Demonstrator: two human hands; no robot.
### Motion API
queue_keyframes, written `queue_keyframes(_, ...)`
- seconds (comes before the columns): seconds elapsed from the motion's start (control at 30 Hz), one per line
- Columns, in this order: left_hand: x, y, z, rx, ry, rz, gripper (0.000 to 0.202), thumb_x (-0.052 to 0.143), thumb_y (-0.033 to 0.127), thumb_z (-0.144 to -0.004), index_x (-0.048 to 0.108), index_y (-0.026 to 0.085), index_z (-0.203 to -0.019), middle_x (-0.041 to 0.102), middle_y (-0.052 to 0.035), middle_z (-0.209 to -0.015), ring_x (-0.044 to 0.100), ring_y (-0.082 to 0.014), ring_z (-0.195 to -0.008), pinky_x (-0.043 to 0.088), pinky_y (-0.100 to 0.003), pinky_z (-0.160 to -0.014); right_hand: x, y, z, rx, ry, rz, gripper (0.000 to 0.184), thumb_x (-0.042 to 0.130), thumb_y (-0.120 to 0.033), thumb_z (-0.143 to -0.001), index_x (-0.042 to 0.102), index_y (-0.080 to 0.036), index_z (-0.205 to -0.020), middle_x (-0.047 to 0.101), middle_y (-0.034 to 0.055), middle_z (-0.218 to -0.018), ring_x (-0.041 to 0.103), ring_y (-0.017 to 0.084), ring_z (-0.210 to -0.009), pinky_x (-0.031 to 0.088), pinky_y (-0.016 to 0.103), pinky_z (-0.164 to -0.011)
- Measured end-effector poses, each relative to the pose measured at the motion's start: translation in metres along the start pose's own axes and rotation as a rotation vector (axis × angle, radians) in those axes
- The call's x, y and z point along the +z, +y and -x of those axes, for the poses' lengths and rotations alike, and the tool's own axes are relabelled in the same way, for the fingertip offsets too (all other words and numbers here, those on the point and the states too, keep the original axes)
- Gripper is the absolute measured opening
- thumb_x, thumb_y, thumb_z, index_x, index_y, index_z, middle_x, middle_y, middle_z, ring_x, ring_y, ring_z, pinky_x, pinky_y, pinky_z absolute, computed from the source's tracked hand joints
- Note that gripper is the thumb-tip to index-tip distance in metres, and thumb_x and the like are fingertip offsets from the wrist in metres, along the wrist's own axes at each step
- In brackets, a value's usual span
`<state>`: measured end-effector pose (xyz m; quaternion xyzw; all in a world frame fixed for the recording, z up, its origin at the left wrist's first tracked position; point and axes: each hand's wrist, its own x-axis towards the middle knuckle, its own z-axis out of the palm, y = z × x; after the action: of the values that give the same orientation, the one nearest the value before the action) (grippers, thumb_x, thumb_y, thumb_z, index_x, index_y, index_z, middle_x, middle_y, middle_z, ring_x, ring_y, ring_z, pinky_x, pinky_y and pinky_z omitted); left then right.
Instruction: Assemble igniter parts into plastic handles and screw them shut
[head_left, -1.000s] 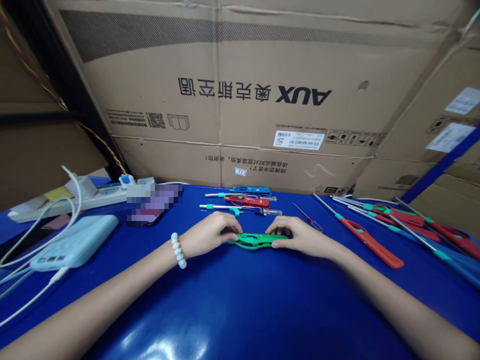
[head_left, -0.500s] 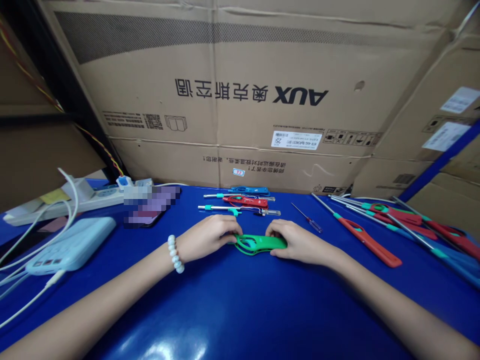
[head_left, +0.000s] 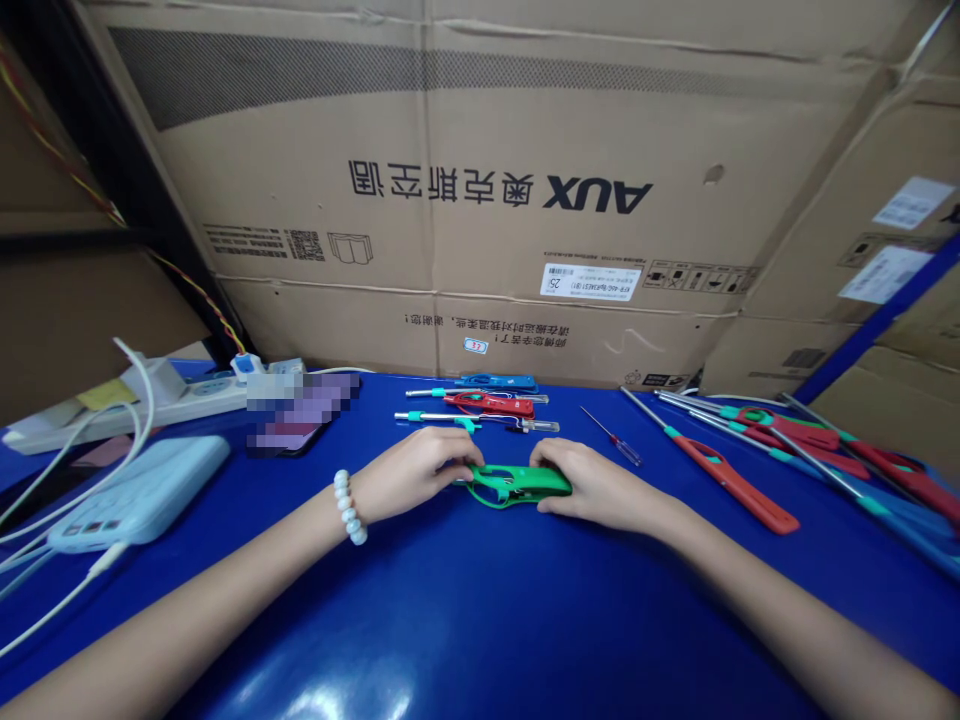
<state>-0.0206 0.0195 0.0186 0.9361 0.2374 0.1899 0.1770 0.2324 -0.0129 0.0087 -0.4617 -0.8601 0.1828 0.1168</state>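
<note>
Both hands hold a green long-reach lighter casing (head_left: 517,482) low over the blue table. My left hand (head_left: 435,462) pinches its left, looped end. My right hand (head_left: 581,485) wraps round its right end, thumb below and fingers above. A dark gap runs between the casing's upper and lower parts, with thin wires and inner parts partly showing. Behind it lie a metal lighter tube (head_left: 420,417) with a teal trigger piece and a clear gas tank (head_left: 541,427) joined by wire. Farther back are a red casing (head_left: 499,405) and a blue casing (head_left: 495,382).
A screwdriver (head_left: 615,438) lies right of the parts. Whole lighters, one orange-red (head_left: 735,485) and several others, lie at the right. On the left are a phone (head_left: 319,415), a light blue power bank (head_left: 142,495) with cables, and a power strip (head_left: 202,390). A cardboard box (head_left: 480,130) stands behind.
The green casing has tilted in my hands. Its two parts now stand apart, and a dark gap with wires shows between them. My hands have barely moved.
</note>
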Motion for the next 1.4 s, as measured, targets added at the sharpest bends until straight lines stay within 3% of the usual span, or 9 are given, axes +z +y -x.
queue_keyframes(0.17,-0.004,-0.005,0.0,-0.053,0.059,0.023,0.01,0.054,0.02,-0.088,0.063,0.015,-0.089,0.066,-0.004,-0.084,0.059,-0.015,-0.078,0.045,-0.027,-0.074,-0.007,0.006,-0.001,-0.036,0.01,-0.071,0.031,0.067,-0.035,-0.077,0.057,-0.019,-0.102,0.061,0.006,-0.102,0.055,0.023,-0.096,0.041,0.033,-0.082)
queue_keyframes(0.4,-0.007,-0.007,-0.001,-0.11,0.08,0.1,0.009,0.058,0.016,-0.084,0.065,0.014,-0.089,0.067,-0.0039,-0.086,0.06,-0.0142,-0.077,0.046,-0.026,-0.073,-0.012,0.009,-0.001,-0.029,0.026,-0.17,0.02,0.06,-0.027,-0.083,0.058,-0.019,-0.101,0.062,0.006,-0.107,0.056,0.022,-0.098,0.04,0.035,-0.087)
queue_keyframes(0.53,-0.008,-0.008,0.0,-0.163,0.099,0.174,0.01,0.059,0.018,-0.083,0.066,0.014,-0.088,0.068,-0.0043,-0.088,0.061,-0.0148,-0.079,0.047,-0.027,-0.076,-0.011,0.012,-0.002,0.068,0.05,-0.354,0.031,0.062,-0.027,-0.079,0.051,-0.019,-0.106,0.063,0.0058,-0.102,0.059,0.02,-0.09,0.046,0.033,-0.077)
queue_keyframes(0.63,-0.009,-0.011,0.0,-0.229,0.147,0.249,0.011,0.06,0.02,-0.082,0.066,0.013,-0.088,0.069,-0.0048,-0.09,0.063,-0.0154,-0.08,0.049,-0.028,-0.077,-0.011,0.018,-0.005,0.143,0.046,-0.456,0.024,0.064,-0.028,-0.076,0.055,-0.016,-0.094,0.065,0.0045,-0.085,0.06,0.018,-0.075,0.048,0.03,-0.069)
queue_keyframes(0.73,-0.011,-0.014,0.0,-0.274,0.21,0.316,0.012,0.062,0.023,-0.08,0.066,0.013,-0.087,0.069,-0.0051,-0.09,0.063,-0.0165,-0.082,0.049,-0.03,-0.078,-0.01,0.021,-0.008,0.102,0.002,-0.41,0.015,0.064,-0.026,-0.076,0.063,-0.014,-0.084,0.065,0.0045,-0.079,0.059,0.017,-0.072,0.046,0.029,-0.067)
queue_keyframes(0.93,-0.01,-0.013,-0.001,-0.309,0.247,0.354,0.014,0.064,0.026,-0.078,0.067,0.014,-0.085,0.069,-0.0052,-0.088,0.063,-0.0173,-0.081,0.049,-0.03,-0.078,-0.003,0.008,-0.005,-0.087,0.021,-0.251,0.013,0.062,-0.02,-0.082,0.067,-0.018,-0.094,0.066,0.0038,-0.089,0.058,0.016,-0.078,0.045,0.028,-0.073)
queue_keyframes(1.4,-0.008,-0.014,-0.001,-0.3,0.235,0.354,0.013,0.063,0.023,-0.079,0.067,0.013,-0.086,0.07,-0.0053,-0.089,0.064,-0.0165,-0.081,0.049,-0.03,-0.079,0.004,0.004,-0.005,-0.073,0.052,-0.07,0.017,0.06,-0.01,-0.082,0.067,-0.018,-0.095,0.061,0.0041,-0.087,0.057,0.016,-0.08,0.045,0.028,-0.073)
